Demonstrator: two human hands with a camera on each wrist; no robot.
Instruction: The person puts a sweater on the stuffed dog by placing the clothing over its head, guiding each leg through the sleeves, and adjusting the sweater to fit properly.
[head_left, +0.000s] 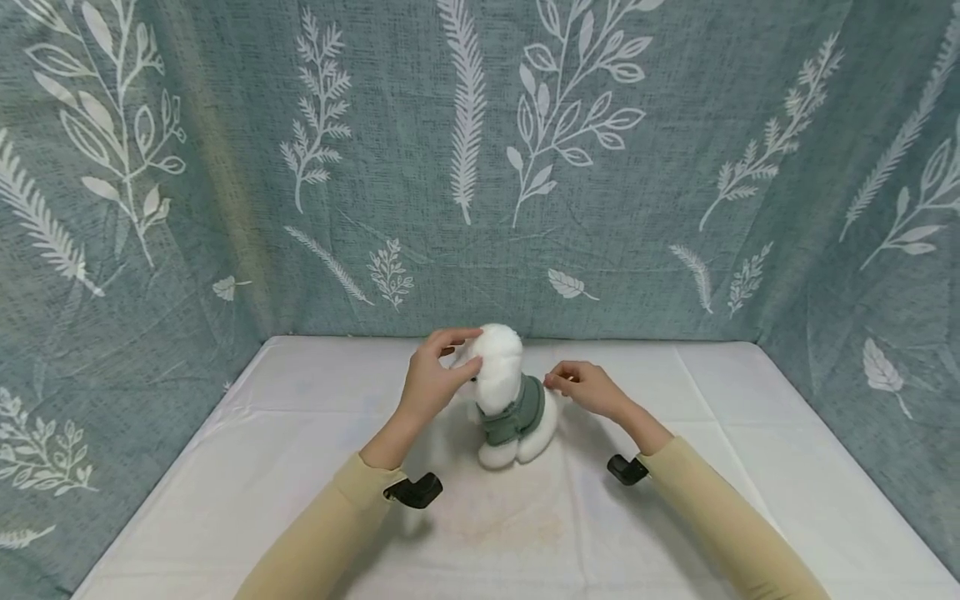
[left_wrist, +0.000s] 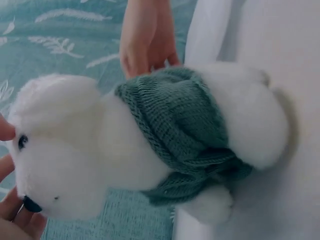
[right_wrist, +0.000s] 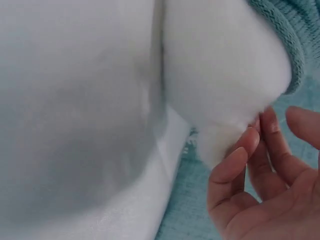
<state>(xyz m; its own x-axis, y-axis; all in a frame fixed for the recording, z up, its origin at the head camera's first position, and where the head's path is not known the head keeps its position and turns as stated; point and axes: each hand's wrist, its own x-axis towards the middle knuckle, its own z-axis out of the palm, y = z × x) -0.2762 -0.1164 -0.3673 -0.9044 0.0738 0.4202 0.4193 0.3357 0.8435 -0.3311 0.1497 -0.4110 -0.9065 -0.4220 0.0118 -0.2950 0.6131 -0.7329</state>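
Observation:
A white stuffed animal (head_left: 498,385) with a dark eye (left_wrist: 23,142) and a dark nose (left_wrist: 32,204) sits upright on the table, wearing a green knitted sweater (left_wrist: 172,120). Its head is between the thumb and fingers of my left hand (head_left: 435,377), which holds it at the face. Behind the toy, my right hand (head_left: 588,388) has its fingertips at the small white tail (right_wrist: 215,142). That hand's fingers are loosely bent, with the thumb standing apart in the right wrist view, and they seem only to touch the toy.
White cloth (head_left: 315,492) covers the table, with faint brownish stains in front of the toy. A blue-green curtain (head_left: 405,150) with white leaf prints hangs behind and at both sides. Black wrist cameras sit at the left cuff (head_left: 367,482) and the right cuff (head_left: 663,458).

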